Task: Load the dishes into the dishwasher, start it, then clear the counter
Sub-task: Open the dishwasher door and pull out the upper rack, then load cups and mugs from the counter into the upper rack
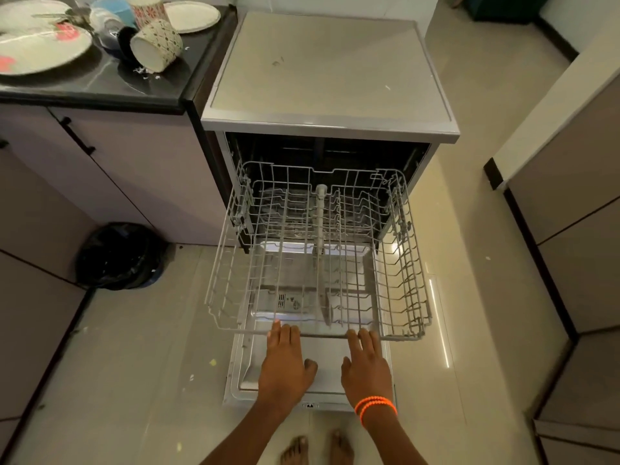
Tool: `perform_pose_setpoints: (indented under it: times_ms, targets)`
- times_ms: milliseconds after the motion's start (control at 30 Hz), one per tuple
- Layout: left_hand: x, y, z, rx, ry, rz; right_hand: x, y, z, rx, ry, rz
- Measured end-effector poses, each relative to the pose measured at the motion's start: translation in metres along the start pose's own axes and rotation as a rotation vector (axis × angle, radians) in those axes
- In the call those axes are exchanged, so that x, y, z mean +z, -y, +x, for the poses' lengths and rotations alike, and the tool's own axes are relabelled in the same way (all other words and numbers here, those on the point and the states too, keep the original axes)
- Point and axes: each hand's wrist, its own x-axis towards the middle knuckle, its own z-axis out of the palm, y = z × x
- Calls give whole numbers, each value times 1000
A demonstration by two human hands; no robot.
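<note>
The dishwasher stands open with its door folded down flat. An empty white wire rack is pulled out over the door. My left hand and my right hand both rest with fingers on the rack's front rail, hooked over it. On the black counter at upper left lie a large white plate, a tipped patterned bowl, a blue bowl, a patterned cup and another white plate.
Grey cabinets run under the counter on the left. A black rubbish bag sits on the floor beside the dishwasher. More cabinet fronts line the right side. Pale floor tiles carry small scraps. My bare feet stand below the door.
</note>
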Motion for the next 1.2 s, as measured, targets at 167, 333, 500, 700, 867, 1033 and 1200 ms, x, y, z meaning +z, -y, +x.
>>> perform_pose_setpoints:
  times_ms: [167, 333, 500, 700, 867, 1033, 1200]
  targets:
    - [-4, -7, 0, 6, -14, 21, -6, 1, 1, 12, 29, -15]
    - [-8, -5, 1, 26, 22, 61, -10, 1, -1, 13, 72, -29]
    - [-28, -1, 4, 27, 154, 50, -29, 7, 4, 40, 204, -21]
    - [-67, 1, -14, -43, 216, -42, -64, 19, 17, 70, 438, -43]
    - [-118, -4, -32, -181, 159, -244, -96, 55, 4, 60, 537, 8]
    - [-205, -6, -53, -265, 62, -302, -146, 120, -10, -12, 603, 41]
    - [-288, 0, -79, -397, -108, -372, -197, 194, -11, -183, 574, 24]
